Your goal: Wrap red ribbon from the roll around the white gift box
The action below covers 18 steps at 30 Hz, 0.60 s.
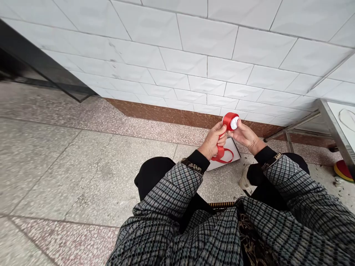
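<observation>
A spool of red ribbon [230, 120] is held up in front of me, its white round end facing right. My right hand [245, 136] is closed around the spool from the right side. My left hand [214, 141] is closed on the loose ribbon end [221, 154], which loops down below the fingers. Under both hands a white flat box or card [231, 155] lies on the floor between my knees.
I sit facing a white tiled wall [210, 48] with a brown skirting strip. A metal table frame [327, 122] stands at the right, with a red and yellow round thing [343, 170] on the floor beneath it. A dark glass panel [41, 66] leans at the left.
</observation>
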### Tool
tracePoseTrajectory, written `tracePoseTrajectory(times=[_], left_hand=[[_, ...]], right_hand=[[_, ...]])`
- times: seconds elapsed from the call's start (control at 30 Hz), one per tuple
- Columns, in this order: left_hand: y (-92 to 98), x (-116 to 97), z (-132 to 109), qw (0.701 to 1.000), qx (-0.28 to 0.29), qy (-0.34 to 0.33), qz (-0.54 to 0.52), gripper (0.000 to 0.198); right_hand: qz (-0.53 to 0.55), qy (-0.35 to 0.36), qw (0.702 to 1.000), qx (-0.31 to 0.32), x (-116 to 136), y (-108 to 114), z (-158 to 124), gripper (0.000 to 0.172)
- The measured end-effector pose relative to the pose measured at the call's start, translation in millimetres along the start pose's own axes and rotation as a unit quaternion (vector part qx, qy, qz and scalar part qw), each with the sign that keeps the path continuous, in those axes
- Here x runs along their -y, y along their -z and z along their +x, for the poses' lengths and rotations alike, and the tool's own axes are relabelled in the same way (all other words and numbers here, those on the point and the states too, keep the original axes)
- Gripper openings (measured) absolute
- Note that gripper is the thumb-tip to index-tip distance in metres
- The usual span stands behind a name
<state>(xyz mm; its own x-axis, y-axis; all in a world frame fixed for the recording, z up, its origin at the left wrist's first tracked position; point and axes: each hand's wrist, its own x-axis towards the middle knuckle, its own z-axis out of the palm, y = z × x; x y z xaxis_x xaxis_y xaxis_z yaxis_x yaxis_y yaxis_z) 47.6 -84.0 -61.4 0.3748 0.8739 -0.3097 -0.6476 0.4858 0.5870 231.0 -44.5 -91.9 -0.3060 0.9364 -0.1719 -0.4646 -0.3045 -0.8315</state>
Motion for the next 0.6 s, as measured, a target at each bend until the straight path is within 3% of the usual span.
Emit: tracePoseTrajectory(times=[0.13,0.23,0.37,0.47,0.53,0.6], left_hand=[[9.1,-9.2,3.2,0.999,0.026,0.032,0.028,0.023],[17.4,-20.3,2.0,0.996,0.043,0.061,0.046,0.022],[25.4,-29.1,-0.5,0.984,0.071,0.122,0.108,0.019],[25.4,-27.2,-1.6,0.975,0.076,0.156,0.141,0.023],[22.3,-25.0,-3.1,0.976,0.066,0.147,0.144,0.023],[18.2,-24.5,-5.4,0.985,0.046,0.101,0.133,0.021]], right_hand=[[-0.037,-0.027,0.999,0.027,2.9,0.4,-3.5,0.062],[-0.126,-0.046,0.988,0.073,23.3,5.9,-4.7,0.061],[-0.274,-0.035,0.949,0.151,57.4,9.4,-6.7,0.063],[-0.376,-0.037,0.908,0.183,68.5,8.2,-8.7,0.060],[-0.410,-0.026,0.895,0.175,68.8,7.9,-9.7,0.054],[-0.402,-0.001,0.904,0.146,67.3,9.4,-9.9,0.051]])
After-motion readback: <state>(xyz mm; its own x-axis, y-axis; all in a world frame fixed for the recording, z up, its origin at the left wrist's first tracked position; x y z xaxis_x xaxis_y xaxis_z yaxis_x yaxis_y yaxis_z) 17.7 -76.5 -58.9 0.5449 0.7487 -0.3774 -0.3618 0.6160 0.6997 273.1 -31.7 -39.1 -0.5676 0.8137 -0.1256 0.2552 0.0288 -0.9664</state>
